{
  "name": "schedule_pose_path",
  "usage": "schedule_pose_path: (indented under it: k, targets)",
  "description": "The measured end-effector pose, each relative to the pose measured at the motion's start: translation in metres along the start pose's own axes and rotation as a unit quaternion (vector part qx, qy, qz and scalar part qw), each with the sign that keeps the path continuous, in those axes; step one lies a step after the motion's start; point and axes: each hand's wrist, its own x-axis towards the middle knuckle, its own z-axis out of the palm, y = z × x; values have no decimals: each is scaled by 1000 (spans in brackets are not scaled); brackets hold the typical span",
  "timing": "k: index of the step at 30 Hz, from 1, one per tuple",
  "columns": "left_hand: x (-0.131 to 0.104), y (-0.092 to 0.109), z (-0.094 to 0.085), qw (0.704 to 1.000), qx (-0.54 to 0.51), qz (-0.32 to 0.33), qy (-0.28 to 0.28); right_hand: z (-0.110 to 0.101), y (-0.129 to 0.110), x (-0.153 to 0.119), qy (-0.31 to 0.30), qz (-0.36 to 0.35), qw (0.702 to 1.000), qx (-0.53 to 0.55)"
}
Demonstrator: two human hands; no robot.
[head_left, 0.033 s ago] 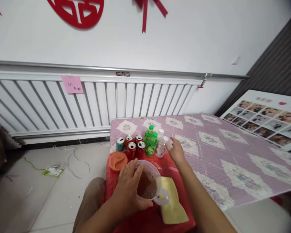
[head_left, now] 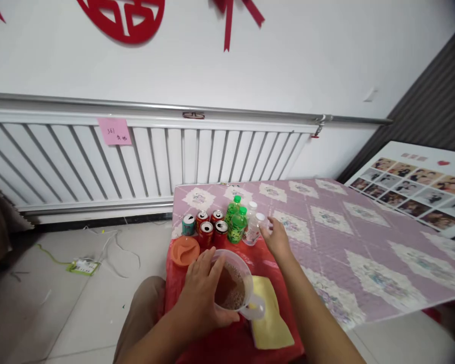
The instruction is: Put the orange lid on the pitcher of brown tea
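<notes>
Head view shows the left hand wrapped around the rim and wall of a clear plastic jug of brown liquid on the red cloth-covered stand, while the right hand, fingers loosely spread, touches a small clear plastic bottle with a white cap beside two green bottles. Keeping the jug pressed flat and level would guard against a spill, and closing on the clear bottle from its open right side looks safest, since the red cans crowd close on the left.

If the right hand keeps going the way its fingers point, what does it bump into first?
Most likely the clear bottle: the right hand points left at it, fingertips almost touching. The green bottles stand just beyond. Depth is hard to judge.
</notes>
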Motion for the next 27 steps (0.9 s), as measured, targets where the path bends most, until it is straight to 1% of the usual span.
schedule_pose_path:
  k: [2,6,8,10,12,14,16,18,20,21,22,23,24,27]
  targets:
    - [0,0,-1,1000,-6,-4,-1,-5,-2,-26,2,17,999,40]
    - [-3,-4,3,1000,-18,5,22,-15,-15,-95,-4,48,992,118]
    - [-3,-6,6,999,-22,15,37,-20,-29,-129,-8,66,987,148]
    - [-2,-7,7,998,-26,23,47,-23,-47,-157,-13,112,970,218]
    - [-2,-6,7,998,-34,28,49,-25,-64,-177,-33,106,966,234]
    - [-2,-5,7,997,-48,32,49,-24,-78,-189,-56,69,978,190]
    - [-3,-9,6,995,-73,44,45,-22,-86,-194,-65,29,989,127]
    - [-4,-20,4,991,-110,66,48,-20,-89,-196,-62,13,994,88]
    - [-3,-38,1,984,-145,69,74,-19,-89,-197,-59,17,995,75]
    - [-1,-50,-1,983,-151,48,96,-19,-88,-196,-61,18,995,72]
    - [2,-63,-4,982,-145,11,124,-19,-88,-196,-62,17,996,69]
    - [6,-77,-7,981,-121,-45,144,-19,-88,-196,-63,15,996,66]
    - [10,-90,-10,983,-79,-94,136,-19,-88,-196,-63,13,996,64]
    - [21,-124,-15,984,-45,-139,104,-19,-89,-196,-62,10,996,60]
